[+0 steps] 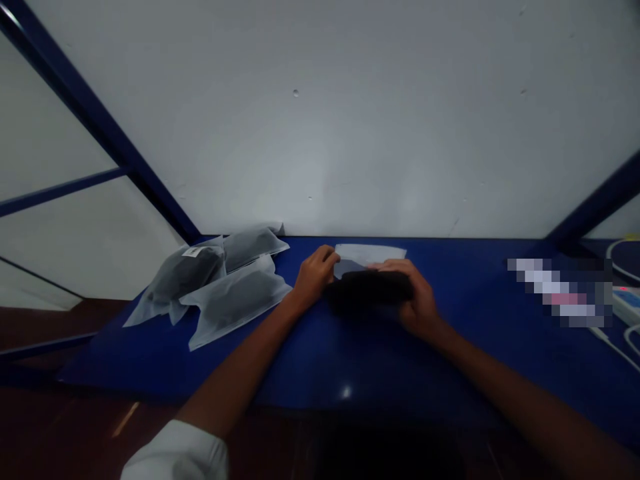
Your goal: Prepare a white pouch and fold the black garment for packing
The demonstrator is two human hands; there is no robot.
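Observation:
A dark, soft-looking bundle [370, 291] is held above the blue table [350, 367]. My right hand [419, 299] grips its right end, fingers over the top edge. My left hand [317, 273] has its fingers curled together at the near-left corner of a pale translucent bag [371, 253], beside the bundle's left end. The bag lies behind the bundle, which hides its lower part. Whether my left fingers pinch the bag's edge or the bundle is too small to tell.
Several translucent bags with dark contents [235, 297] lie at the table's left. A white wall panel [375, 120] rises behind the table between blue frame posts. A blurred-out item [563, 293], a white device [625, 303] and cables are at the right.

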